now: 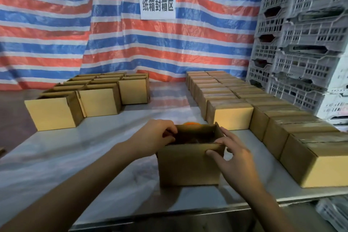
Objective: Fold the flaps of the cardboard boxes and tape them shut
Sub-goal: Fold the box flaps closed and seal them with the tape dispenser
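An open brown cardboard box (188,165) stands on the table in front of me, its top open and its inside dark. My left hand (156,135) curls over the box's left top edge, fingers reaching inside. My right hand (231,154) rests on the right front corner, thumb on the front face and fingers spread along the right side. An orange tape roll (191,123) peeks out just behind the box, mostly hidden.
Several open boxes (98,98) stand in rows at the back left. Several closed boxes (263,115) line the right side up to the table's front edge. Grey plastic crates (301,43) are stacked at the right. A striped tarp with a paper sign (157,4) hangs behind.
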